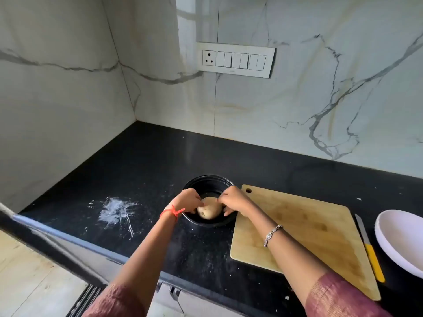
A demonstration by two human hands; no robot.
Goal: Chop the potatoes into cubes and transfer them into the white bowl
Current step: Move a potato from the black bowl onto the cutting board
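Black bowl (207,178), lower centre: my left hand (188,200) and right hand (233,200) curl round the whole potato (209,212) inside. Fetching step, I judge; next, lift it right onto the wooden board (297,225).

You are in a home kitchen: black stone countertop (160,168), marble-look wall (297,99), switch panel (235,59), wooden cutting board (297,225).

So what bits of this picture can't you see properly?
All from the head view:
The potato in the black bowl: the left hand and right hand cover its sides, so any others are hidden.
Both hands' fingertips: curled out of sight, so the grip is unclear.
The white bowl: cut off by the right edge.
The cutting board: near edge partly under the right arm.
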